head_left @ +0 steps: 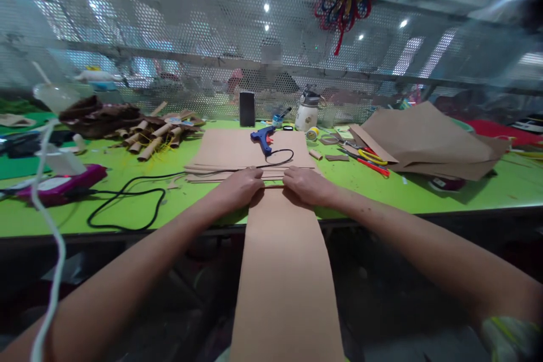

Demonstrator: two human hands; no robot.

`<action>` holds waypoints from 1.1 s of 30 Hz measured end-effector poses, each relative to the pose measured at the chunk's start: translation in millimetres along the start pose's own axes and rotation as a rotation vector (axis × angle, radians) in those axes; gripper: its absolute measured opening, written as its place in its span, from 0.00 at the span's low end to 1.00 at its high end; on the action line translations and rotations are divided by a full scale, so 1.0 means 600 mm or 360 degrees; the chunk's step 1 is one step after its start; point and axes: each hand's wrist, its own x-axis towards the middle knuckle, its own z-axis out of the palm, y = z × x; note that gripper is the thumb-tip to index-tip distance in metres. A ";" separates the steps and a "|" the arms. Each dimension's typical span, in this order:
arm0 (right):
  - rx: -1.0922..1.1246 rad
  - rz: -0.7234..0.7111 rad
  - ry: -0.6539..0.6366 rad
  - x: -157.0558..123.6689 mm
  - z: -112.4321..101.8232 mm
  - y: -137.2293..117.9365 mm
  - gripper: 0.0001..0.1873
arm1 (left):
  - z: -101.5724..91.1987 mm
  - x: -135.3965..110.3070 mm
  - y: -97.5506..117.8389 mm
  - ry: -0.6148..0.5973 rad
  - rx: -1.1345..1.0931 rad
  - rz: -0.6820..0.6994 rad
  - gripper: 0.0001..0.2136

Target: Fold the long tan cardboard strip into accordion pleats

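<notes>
A long strip of brown kraft paper (288, 271) hangs from the table's front edge toward me. My left hand (244, 185) grips its far end at the left corner, fingers curled over it. At the right corner, my right hand (309, 185) has its fingers curled on the same end. That end looks folded over, though the hands partly hide it. Just beyond lies a stack of brown paper sheets (224, 147). On the stack rests a blue glue gun (263, 139) with red trigger, its black cord (139, 178) running left across the table.
Rolled paper tubes (155, 138) lie at left near a purple power strip (63, 184). A white cable (48, 249) hangs at far left. A phone (246, 109) and a bottle (307, 110) stand behind the stack. Scissors (369, 155) and a large brown paper pile (418, 138) lie right.
</notes>
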 end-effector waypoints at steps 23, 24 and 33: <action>-0.0100 0.0268 0.0058 -0.034 0.013 -0.002 0.05 | -0.002 -0.003 0.015 0.0101 0.0187 -0.0214 0.05; -0.0106 0.0245 0.0047 -0.034 0.011 -0.002 0.05 | -0.002 -0.004 0.017 0.0105 0.0189 -0.0209 0.05; -0.0117 0.0167 0.0106 -0.036 0.007 -0.001 0.06 | -0.023 -0.007 -0.008 -0.0005 -0.0373 -0.0392 0.10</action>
